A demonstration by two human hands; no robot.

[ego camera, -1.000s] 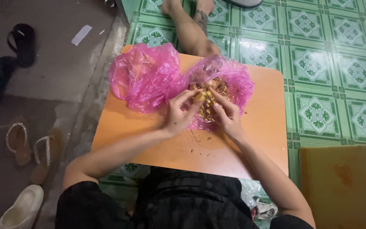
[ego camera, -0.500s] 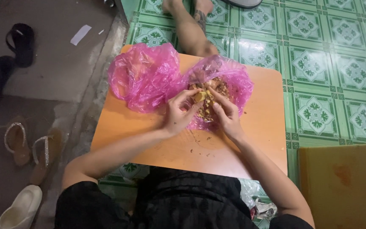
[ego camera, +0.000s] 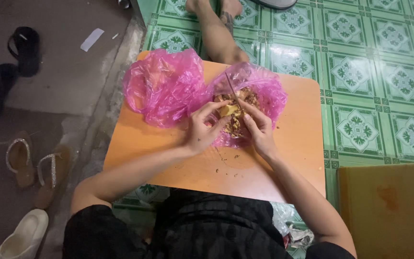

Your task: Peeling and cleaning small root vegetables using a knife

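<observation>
Pinching a yellowish piece (ego camera: 228, 110), the left hand (ego camera: 202, 129) grip hides it partly; right hand (ego camera: 259, 127) grips a thin blade (ego camera: 232, 88).

A small orange table (ego camera: 288, 158) with rounded corners stands on green patterned floor tiles (ego camera: 360, 76) and carries two crumpled pink plastic bags (ego camera: 166, 86) along its far edge, the right one holding brown peelings (ego camera: 238, 122), with crumbs scattered near its middle.

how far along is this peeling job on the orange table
Done: brown scraps already lie on the right pink bag and the table. In hand: left hand holds a yellowish piece; right hand works a thin blade. Left: unclear; the other bag hides its contents.
</observation>
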